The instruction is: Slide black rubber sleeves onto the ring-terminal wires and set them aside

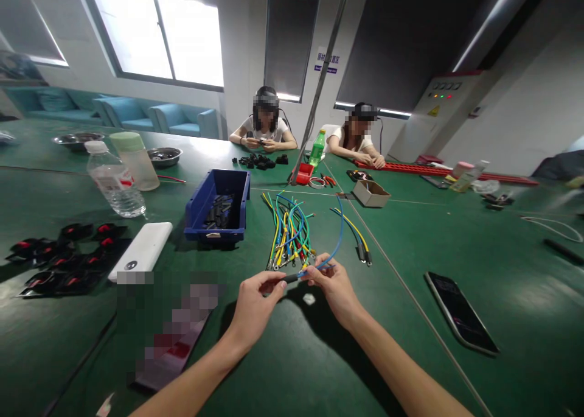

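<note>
Above table (456,240), just before wire bundle (289,234): left hand (255,298) fingers pinch black sleeve (289,278); right hand (335,283) fingers pinch blue wire (341,228) near its end, tips close, seemingly keeping both aligned.

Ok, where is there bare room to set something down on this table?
Free: the mat between the black phone and the cardboard box, and nearer, just this side of the left hand and right hand, which pinch a blue wire. Crowded: the wire bundle beyond them; further left, the power bank and switches.
</note>
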`<state>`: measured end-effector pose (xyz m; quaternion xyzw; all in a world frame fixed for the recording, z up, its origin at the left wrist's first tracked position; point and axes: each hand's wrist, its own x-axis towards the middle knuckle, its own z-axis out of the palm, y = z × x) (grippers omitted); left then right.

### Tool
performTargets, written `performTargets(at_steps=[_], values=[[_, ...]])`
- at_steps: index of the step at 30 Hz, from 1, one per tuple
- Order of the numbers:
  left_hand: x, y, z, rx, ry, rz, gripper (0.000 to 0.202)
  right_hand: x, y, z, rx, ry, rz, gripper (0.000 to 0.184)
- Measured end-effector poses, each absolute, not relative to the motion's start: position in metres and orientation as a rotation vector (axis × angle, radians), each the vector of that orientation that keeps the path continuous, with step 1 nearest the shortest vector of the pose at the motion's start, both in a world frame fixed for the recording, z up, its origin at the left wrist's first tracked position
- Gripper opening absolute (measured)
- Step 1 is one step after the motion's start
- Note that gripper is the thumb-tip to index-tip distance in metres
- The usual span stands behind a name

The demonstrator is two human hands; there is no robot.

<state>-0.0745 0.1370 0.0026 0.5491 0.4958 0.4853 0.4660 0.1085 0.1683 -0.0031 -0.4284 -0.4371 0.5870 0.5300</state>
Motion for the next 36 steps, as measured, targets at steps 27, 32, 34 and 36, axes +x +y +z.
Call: performTargets(at_steps=[27, 32, 34, 36], values=[[-0.078, 0.132, 0.01, 1.918, 1.29, 1.242, 0.018, 0.105, 0.162, -0.002, -1.019, -1.012, 1.449, 0.033], [-0.078, 0.133, 0.012, 1.892, 1.333, 1.188, 0.017, 0.102, 0.162, -0.005, -1.044, -1.014, 1.457, 0.035], [-0.078, 0.134, 0.013, 1.855, 1.324, 1.178, 0.017, 0.102, 0.162, -0.004, -1.049, -1.056, 1.427, 0.033], [-0.078, 0.134, 0.015, 1.814, 1.304, 1.178, 0.017, 0.102, 0.162, -0.003, -1.049, -1.092, 1.397, 0.032]])
